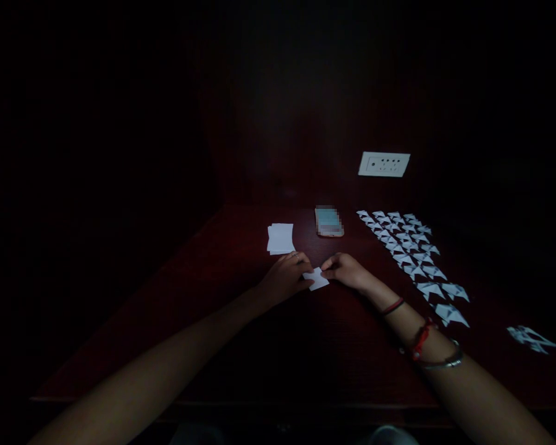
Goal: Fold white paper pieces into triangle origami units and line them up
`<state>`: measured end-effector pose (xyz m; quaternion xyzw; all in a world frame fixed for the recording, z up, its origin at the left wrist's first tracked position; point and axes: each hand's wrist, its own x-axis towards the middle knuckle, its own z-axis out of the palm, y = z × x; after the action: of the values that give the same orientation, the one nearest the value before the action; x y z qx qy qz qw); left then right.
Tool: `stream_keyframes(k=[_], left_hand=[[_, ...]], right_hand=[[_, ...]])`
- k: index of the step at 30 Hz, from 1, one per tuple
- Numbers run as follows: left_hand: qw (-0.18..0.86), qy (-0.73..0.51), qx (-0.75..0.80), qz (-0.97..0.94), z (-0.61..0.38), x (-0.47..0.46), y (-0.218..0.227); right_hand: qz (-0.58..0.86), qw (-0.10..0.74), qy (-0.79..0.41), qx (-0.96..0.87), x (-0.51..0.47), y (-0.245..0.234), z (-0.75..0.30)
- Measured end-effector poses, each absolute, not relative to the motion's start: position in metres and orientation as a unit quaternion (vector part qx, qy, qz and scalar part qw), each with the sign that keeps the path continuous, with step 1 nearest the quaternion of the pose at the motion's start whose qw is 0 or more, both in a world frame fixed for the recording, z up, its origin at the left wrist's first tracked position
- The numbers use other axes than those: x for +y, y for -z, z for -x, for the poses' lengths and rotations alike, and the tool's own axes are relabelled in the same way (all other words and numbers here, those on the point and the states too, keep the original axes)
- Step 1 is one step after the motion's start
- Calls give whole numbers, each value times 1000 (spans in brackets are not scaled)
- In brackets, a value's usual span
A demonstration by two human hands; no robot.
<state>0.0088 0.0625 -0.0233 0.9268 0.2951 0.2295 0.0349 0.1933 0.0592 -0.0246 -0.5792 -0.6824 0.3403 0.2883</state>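
Observation:
A small white piece of paper (319,281) lies on the dark red table between my hands. My left hand (287,273), with a ring on one finger, grips its left side, thumb near the lower edge and fingers at the top. At its right edge, my right hand (346,271) pinches the paper between thumb and fingertips. Just beyond my left hand is a small stack of white paper sheets (281,237). The light is dim, so any creases in the held paper are hard to make out.
Rows of folded white paper shapes (401,238) run along the table's right side. A separate white folded cluster (531,339) lies nearer the right front. Behind my hands is a phone (328,222) with its screen lit. A socket panel (384,164) is on the back wall.

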Motion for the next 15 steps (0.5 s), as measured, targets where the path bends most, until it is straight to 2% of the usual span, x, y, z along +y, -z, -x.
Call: stream_keyframes(k=[3,7,11,15], left_hand=[[73,-247,312,-915,-9,63,27],[99,-271,353,-890,-10,63,33],[104,-311,366,-871,-12,60,31],[96,-374,367,-846,-13,58,25]], right_hand=[[547,316,-442,-637,55,19,-191],[531,347,-491,-598,49,13,-189],[509,357,-493,-608,46,12,-187],[494,380,-435,-650,46,13,-186]])
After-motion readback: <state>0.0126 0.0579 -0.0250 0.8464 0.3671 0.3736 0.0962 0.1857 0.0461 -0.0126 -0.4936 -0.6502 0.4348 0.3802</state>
